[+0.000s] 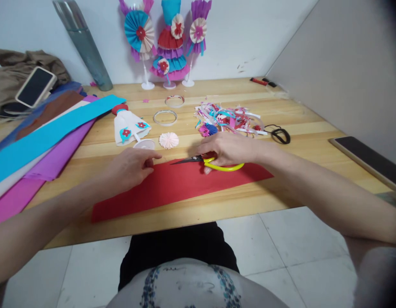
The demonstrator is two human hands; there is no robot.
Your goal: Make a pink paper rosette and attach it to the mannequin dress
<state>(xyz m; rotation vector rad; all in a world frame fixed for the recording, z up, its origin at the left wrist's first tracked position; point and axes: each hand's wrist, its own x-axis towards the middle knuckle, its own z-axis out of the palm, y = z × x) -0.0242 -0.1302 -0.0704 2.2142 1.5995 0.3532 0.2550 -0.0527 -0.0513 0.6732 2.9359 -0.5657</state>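
The red paper strip lies on the six-o'clock side of the worktop. Above it the right hand grips yellow-handled scissors, blades toward nine; the left hand, fingers parted and seemingly empty, is around the strip's ten. Flattening the strip beside the blades should keep any cut straight. The metal-capped bottle, at eleven, hides its contents.

You are facing scraps beyond your right hand, and stacked papers are crowding the left side; bare tabletop is lying open between the black band and dark-topped slab.
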